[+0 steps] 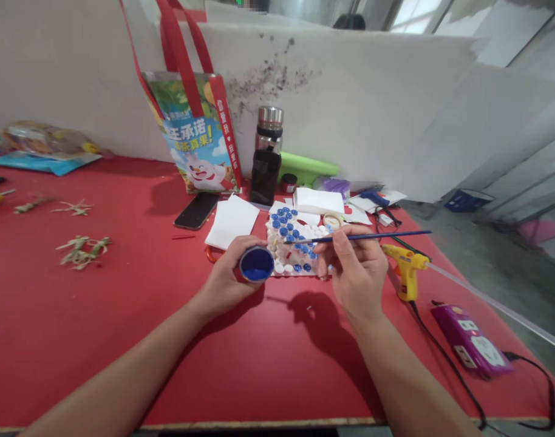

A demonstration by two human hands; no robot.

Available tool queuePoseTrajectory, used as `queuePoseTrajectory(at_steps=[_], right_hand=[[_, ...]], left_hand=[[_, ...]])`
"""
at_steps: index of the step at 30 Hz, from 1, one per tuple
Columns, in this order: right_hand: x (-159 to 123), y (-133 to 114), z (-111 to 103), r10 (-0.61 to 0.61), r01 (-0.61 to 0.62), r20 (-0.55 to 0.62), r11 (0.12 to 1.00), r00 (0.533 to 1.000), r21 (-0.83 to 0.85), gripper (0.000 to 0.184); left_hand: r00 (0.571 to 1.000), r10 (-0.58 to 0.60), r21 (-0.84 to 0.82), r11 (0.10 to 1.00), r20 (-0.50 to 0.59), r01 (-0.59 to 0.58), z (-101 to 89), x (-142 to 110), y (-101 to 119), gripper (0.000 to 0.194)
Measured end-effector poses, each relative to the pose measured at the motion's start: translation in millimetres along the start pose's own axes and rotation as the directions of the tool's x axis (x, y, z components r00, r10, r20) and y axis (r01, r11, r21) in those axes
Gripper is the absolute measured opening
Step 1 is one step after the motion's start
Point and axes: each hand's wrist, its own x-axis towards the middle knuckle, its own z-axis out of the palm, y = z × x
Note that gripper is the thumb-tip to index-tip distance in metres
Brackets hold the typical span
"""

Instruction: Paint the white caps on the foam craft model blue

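Note:
My left hand (229,273) is wrapped round a small jar of blue paint (256,264), its open mouth tilted toward me. A thin blue paintbrush (377,236) is pinched between the fingers of my right hand (357,273). The brush's tip points left, over a white board (300,273) that carries many small round pieces. Some of those pieces are blue (283,221) and others white (280,267). Part of the board is hidden behind the jar and my right hand.
A yellow glue gun (407,267) and a purple power strip (471,340) lie on the right with their cords. Behind the board stand a metal flask (269,130), folded white paper (320,200) and a printed bag (198,133). A black phone (197,210) and straw figures (84,250) lie leftward.

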Motion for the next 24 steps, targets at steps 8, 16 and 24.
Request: queuePoseTrajectory(at_steps=[8, 16, 24], right_hand=[[-0.6, -3.0, 1.0, -0.049, 0.048, -0.003, 0.999, 0.999, -0.024, 0.017], [-10.9, -3.6, 0.3, -0.085, 0.094, 0.081, 0.990, 0.993, -0.110, 0.016], [-18.7, 0.3, 0.9, -0.176, 0.274, 0.290, 0.899, 0.941, -0.341, 0.011]], left_hand=[[0.999, -0.029, 0.003, 1.000, -0.022, 0.029, -0.8, 1.1, 1.7, 0.044], [0.994, -0.037, 0.008, 0.999, 0.101, 0.037, 0.6, -2.6, 3.1, 0.045], [0.992, 0.001, 0.051, 0.999, 0.130, -0.008, 3.1, -5.6, -2.3, 0.048]])
